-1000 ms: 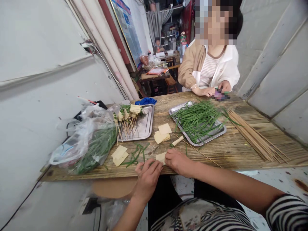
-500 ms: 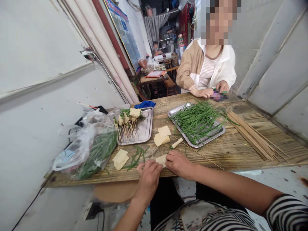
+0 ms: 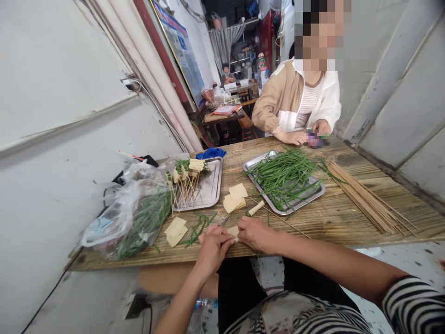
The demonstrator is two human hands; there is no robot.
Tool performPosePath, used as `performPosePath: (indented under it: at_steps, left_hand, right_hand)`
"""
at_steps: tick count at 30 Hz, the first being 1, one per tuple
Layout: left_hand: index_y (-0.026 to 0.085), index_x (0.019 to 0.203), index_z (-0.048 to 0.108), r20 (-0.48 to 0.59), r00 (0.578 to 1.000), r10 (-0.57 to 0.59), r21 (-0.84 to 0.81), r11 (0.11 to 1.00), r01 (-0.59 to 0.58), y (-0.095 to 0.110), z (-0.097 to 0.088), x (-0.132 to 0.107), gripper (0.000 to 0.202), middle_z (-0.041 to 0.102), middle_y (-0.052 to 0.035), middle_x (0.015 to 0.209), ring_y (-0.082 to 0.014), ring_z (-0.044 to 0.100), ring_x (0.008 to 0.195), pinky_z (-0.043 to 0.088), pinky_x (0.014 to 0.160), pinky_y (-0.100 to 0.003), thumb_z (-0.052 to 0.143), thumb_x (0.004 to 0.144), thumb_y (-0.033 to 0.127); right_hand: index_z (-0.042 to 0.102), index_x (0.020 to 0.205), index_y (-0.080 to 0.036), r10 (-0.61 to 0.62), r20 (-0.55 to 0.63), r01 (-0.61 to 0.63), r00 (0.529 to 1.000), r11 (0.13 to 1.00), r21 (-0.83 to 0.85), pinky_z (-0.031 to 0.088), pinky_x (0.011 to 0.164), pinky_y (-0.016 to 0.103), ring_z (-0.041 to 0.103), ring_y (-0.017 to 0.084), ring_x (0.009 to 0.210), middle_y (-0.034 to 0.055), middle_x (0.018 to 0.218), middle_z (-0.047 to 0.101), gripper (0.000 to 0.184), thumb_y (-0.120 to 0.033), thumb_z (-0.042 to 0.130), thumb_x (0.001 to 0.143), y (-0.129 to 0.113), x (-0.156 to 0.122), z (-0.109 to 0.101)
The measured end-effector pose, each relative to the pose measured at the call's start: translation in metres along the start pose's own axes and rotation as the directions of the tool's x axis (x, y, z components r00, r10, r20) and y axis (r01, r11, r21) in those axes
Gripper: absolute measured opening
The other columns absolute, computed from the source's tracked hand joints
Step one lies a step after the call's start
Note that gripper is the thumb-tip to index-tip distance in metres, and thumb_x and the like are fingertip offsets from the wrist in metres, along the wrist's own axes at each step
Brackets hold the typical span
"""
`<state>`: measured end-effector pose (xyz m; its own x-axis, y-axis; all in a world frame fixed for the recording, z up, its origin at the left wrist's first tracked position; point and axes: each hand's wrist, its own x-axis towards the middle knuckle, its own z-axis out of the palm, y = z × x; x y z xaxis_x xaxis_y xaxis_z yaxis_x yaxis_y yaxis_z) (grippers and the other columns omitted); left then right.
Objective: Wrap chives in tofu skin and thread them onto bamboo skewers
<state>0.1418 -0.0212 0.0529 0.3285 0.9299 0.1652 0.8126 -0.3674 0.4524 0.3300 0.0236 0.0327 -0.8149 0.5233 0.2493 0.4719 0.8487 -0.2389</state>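
At the table's near edge, both my hands are closed on a pale yellow tofu sheet (image 3: 233, 231), which looks partly rolled. My left hand (image 3: 215, 246) grips its left end and my right hand (image 3: 256, 235) its right end. The fingers hide most of the sheet and whatever is inside it. Just beyond my right hand lies a finished roll (image 3: 256, 208) with green chive ends showing. Loose chives (image 3: 197, 232) lie left of my left hand. Flat tofu sheets (image 3: 233, 203) are stacked beyond my hands, and more sheets (image 3: 175, 231) lie farther left.
A metal tray (image 3: 307, 204) bears a heap of chives (image 3: 285, 178). Bamboo skewers (image 3: 365, 197) lie at right. Another tray (image 3: 217, 181) holds skewered rolls (image 3: 184, 172). A plastic bag of greens (image 3: 146, 222) sits at the left edge. Across the table sits a person (image 3: 299, 102).
Less of the tofu sheet shows between my hands, and my left fingers have shifted slightly along it. The person opposite has turned their head. The camera view has moved a little.
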Motion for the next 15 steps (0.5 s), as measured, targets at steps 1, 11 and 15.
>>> performPosePath:
  at_steps: [1,11,15]
  left_hand:
    - [0.027,0.076,0.073,0.019,1.0,-0.002,-0.027,1.0,0.003,-0.001,-0.0006,0.001,0.017,0.068,-0.0021,0.078,-0.0194,0.056,0.083,0.039,0.074,-0.033,0.057,0.083,0.029]
    - [0.028,0.08,0.075,0.038,0.999,-0.002,-0.088,0.996,0.005,-0.0095,0.0014,0.0047,0.014,0.072,-0.0009,0.077,-0.0184,0.059,0.079,0.045,0.074,-0.032,0.06,0.08,0.029]
    - [0.027,0.079,0.075,0.048,0.998,-0.031,-0.107,0.994,0.036,-0.0108,0.0019,0.0041,0.013,0.073,-0.0013,0.078,-0.0194,0.061,0.081,0.046,0.077,-0.034,0.062,0.079,0.029]
  right_hand:
    - [0.06,0.063,-0.015,0.006,-0.006,-0.006,1.0,1.0,0.027,0.029,0.059,0.025,0.043,0.015,0.072,0.0041,0.072,0.055,0.029,-0.025,0.052,0.089,-0.0002,-0.0008,0.0002]
    - [0.06,0.087,-0.013,-0.166,-0.002,0.162,0.986,0.962,-0.222,0.033,0.07,0.033,0.045,0.019,0.08,0.0056,0.08,0.056,0.014,-0.021,0.048,0.09,-0.0074,-0.0061,0.0027]
    - [0.059,0.085,-0.014,-0.153,0.022,0.154,0.988,0.961,-0.23,0.032,0.07,0.034,0.044,0.019,0.081,0.0052,0.081,0.055,0.016,-0.02,0.046,0.091,-0.0093,-0.0067,0.0019]
